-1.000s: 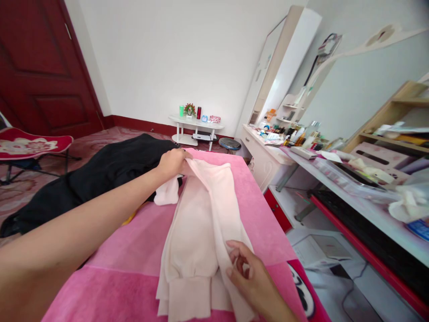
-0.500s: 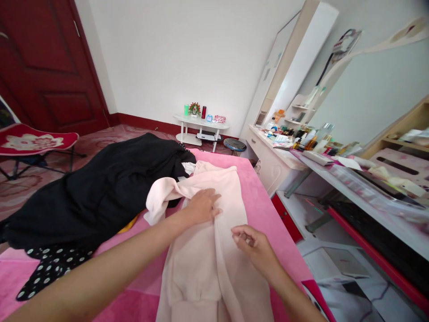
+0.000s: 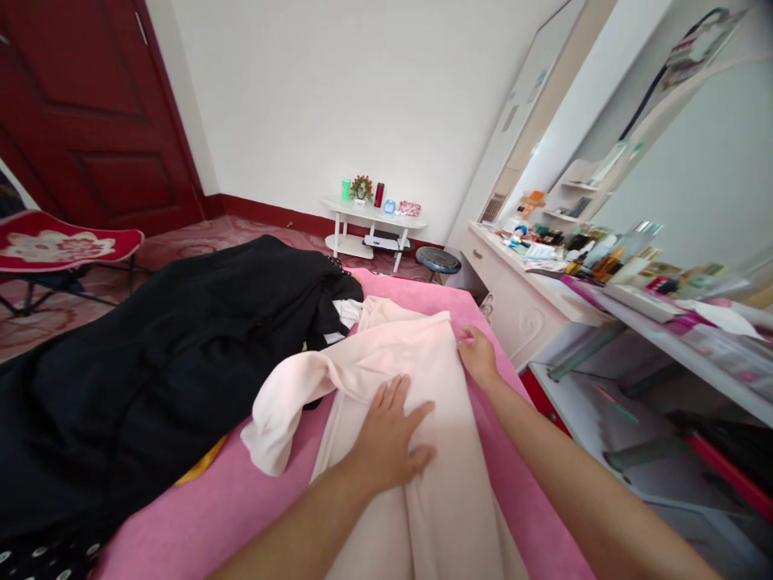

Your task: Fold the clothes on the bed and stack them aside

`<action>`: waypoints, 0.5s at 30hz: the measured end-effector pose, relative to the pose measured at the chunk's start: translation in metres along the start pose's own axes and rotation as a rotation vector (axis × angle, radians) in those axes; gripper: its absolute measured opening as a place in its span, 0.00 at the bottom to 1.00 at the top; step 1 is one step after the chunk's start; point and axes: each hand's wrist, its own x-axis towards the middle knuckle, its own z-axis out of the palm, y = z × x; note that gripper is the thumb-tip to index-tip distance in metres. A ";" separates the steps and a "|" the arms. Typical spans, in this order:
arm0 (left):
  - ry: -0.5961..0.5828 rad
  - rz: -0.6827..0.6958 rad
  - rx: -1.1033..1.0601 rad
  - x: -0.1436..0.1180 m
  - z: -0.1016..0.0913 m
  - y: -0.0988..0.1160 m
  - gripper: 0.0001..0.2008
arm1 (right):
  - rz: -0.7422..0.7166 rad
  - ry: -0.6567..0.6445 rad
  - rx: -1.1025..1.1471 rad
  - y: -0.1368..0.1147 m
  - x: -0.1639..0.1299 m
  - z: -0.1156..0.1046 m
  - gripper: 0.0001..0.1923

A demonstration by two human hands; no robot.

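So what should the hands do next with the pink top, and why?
Probably fold the loose sleeve in over the pale pink top. The left hand lies flat on the top, the right hand is at its far right edge, and that sleeve trails off to the left onto the pink bed cover.

L hand [image 3: 390, 431] flat, fingers spread; R hand [image 3: 477, 356] pinching.

Pale pink garment [image 3: 423, 362], black clothes [image 3: 181, 354], pink blanket [image 3: 241, 499]

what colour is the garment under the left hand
Pale pink soft fleece garment, plain; the head view shows it.
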 end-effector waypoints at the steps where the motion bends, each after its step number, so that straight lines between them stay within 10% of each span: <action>1: -0.008 -0.004 -0.017 0.001 0.000 -0.001 0.33 | 0.002 0.018 -0.003 0.003 0.014 0.006 0.26; 10: -0.050 -0.043 -0.107 0.003 -0.003 -0.005 0.33 | 0.045 -0.191 0.005 0.020 0.102 0.031 0.06; 15: -0.079 -0.048 -0.118 0.004 -0.004 -0.006 0.33 | 0.080 -0.073 -0.108 0.016 0.115 0.051 0.05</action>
